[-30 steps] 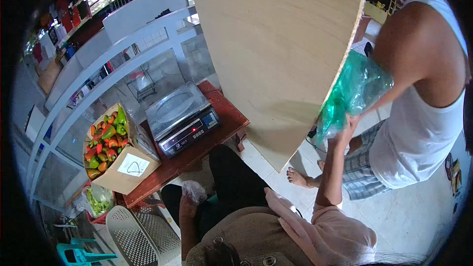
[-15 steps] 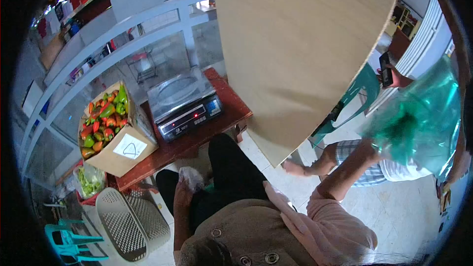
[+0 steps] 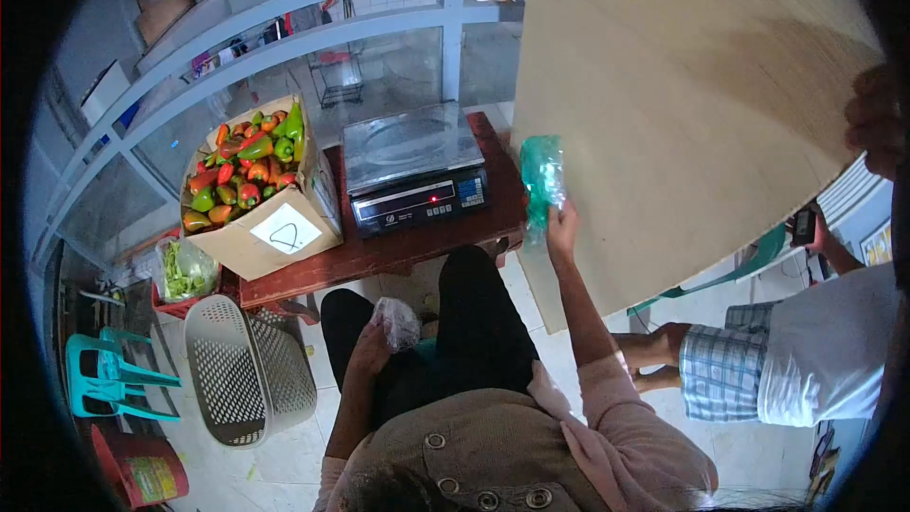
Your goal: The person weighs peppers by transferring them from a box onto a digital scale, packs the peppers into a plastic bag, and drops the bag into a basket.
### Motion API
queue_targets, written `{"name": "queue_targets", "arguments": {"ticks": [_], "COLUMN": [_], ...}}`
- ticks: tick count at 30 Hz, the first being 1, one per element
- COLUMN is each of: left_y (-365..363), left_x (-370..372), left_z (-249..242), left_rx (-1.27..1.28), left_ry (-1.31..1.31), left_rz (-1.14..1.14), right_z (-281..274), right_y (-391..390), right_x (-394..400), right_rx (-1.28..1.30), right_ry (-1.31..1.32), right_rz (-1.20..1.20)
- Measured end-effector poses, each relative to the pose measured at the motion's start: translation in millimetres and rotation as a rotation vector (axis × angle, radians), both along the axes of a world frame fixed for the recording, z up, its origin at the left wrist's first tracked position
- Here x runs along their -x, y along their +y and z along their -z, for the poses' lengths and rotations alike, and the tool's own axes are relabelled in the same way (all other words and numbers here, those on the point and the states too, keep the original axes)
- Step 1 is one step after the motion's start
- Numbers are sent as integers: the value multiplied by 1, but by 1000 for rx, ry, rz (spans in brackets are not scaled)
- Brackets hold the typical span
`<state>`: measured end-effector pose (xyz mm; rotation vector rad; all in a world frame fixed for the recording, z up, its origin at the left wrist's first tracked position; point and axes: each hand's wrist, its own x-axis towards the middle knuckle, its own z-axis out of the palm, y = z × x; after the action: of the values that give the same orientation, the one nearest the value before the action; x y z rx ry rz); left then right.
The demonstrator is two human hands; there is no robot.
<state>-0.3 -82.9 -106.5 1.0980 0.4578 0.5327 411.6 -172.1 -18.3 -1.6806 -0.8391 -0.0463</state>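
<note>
green bag (image 3: pixel 541 175), red and green peppers (image 3: pixel 245 175).

Bare table strip (image 3: pixel 398 246) before the scale (image 3: pixel 414 166) — pepper box (image 3: pixel 261 190) left, board (image 3: pixel 692 114) right.

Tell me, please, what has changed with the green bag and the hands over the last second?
The right hand has swung the green plastic bag from beside the standing person across to the edge of the red table, next to the scale, and still grips it. The left hand stays on the lap holding a clear crumpled bag. The box of peppers is unmoved.
</note>
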Motion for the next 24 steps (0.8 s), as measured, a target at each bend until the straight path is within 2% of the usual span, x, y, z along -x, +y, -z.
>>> {"name": "queue_targets", "arguments": {"ticks": [2, 5, 7, 8, 9, 11, 12, 15, 17, 18, 19, 20, 21, 22, 24], "left_y": [4, 1, 11, 12, 13, 3, 2, 3, 2, 7, 12, 16, 17, 19, 24], "left_x": [-1, -1, 11, 13, 15, 4, 3, 2, -4, -6, -7, -6, -3, 0, -8], "left_z": [-23, 3, 58, 60, 61, 14, 10, -2, -12, -18, -23, -27, -31, -34, -44], "left_rx": [-871, 483, 76, 63, 50, 409, 438, 475, 444, 239, 41, -147, -155, -164, 142], "left_ry": [533, -197, 104, 129, 155, -56, -62, -38, 24, 136, 255, 379, 355, 331, -69], "left_rz": [98, -66, -76, -83, -90, -122, -113, -92, -109, -99, -97, -98, -141, -184, -340], "right_z": [63, 110, 151, 170, 185, 153, 132, 92, 110, 131, 170, 185, 198, 163, 112], "right_y": [43, 93, 96, 99, 104, 90, 79, 72, 74, 79, 85, 85, 86, 83, 75], "right_x": [-51, -98, -114, -123, -131, -79, -48, -1, -17, -35, -65, -80, -90, -67, -29], "right_rx": [0, -25, -92, -130, -63, 3, 40, 356, 500, 562, 719, 782, 687, 727, 488], "right_ry": [160, 606, 649, 671, 799, 254, -20, -436, -698, -833, -560, -489, -518, -554, -545], "right_rz": [-86, -190, -261, -295, -219, 159, 344, 261, 220, 187, -15, -97, -130, -7, -75]}}
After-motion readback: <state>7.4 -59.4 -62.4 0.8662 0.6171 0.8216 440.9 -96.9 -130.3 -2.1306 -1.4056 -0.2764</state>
